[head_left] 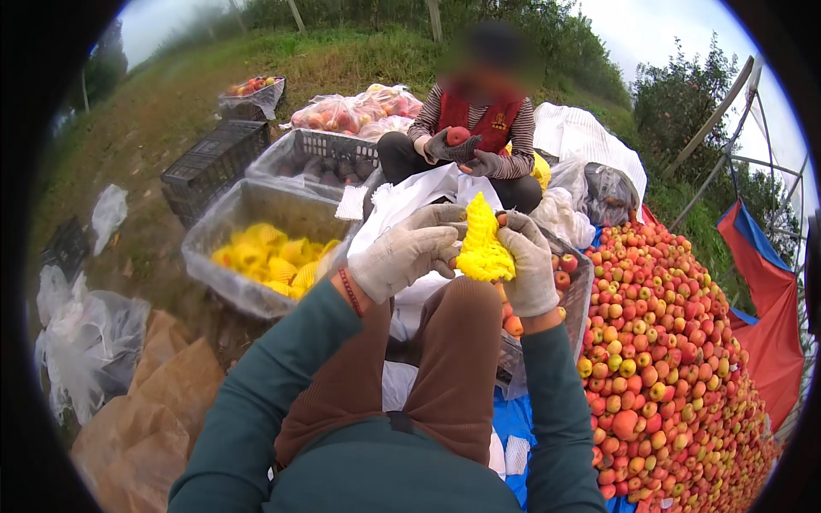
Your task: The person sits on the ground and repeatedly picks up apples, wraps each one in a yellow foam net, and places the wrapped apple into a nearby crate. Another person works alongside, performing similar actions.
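A yellow foam fruit net [484, 244], crumpled and narrow at the top, is held up in front of me above my knees. My right hand [528, 265], in a pale work glove with dark fingertips, pinches its right side. Bent gloved fingers of my left hand [406, 254] close on its left edge; their exact contact is partly hidden. I cannot see any fruit inside the net. Behind my right hand, red apples [564, 272] sit in a plastic-lined crate [578, 308]. White sheeting [419, 209] lies beyond my hands.
Left stands a lined crate [244, 289] of yellow nets [278, 256], with a black crate [214, 162] behind. Opposite, a seated person [479, 120] holds an apple [457, 136] in gloved hands. A large apple heap [667, 368] spreads at right. Bagged apples [342, 111] lie farther back.
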Demonstrator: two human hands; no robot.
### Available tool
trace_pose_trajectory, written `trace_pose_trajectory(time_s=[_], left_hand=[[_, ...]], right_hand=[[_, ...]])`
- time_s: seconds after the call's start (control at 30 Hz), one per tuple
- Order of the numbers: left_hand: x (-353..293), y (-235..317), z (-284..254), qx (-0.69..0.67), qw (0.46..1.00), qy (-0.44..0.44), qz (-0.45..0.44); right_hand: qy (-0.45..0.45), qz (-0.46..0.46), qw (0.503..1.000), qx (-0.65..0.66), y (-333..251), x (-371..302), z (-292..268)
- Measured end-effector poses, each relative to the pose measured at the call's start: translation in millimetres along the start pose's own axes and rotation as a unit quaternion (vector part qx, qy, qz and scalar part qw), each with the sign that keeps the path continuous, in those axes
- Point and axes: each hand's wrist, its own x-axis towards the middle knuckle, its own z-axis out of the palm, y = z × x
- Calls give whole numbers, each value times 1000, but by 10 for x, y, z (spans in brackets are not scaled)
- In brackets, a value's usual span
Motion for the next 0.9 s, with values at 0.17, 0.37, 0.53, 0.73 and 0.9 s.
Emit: trace_pose_trajectory(time_s=[0.17, 0.37, 0.53, 0.73, 0.9], left_hand=[[-20, -5, 241, 207, 977, 53, 21], [221, -341, 19, 303, 945, 101, 74], [390, -534, 116, 187, 978, 87, 24], [681, -772, -34, 321, 939, 43, 115], [754, -671, -22, 611, 777, -9, 151]], right_hand=[[2, -52, 997, -63, 89, -73, -126], [28, -57, 994, 91, -84, -252, -99], [65, -110, 989, -79, 118, -204, -467], [44, 31, 997, 64, 406, -140, -593], [27, 42, 961, 272, 781, -71, -775]])
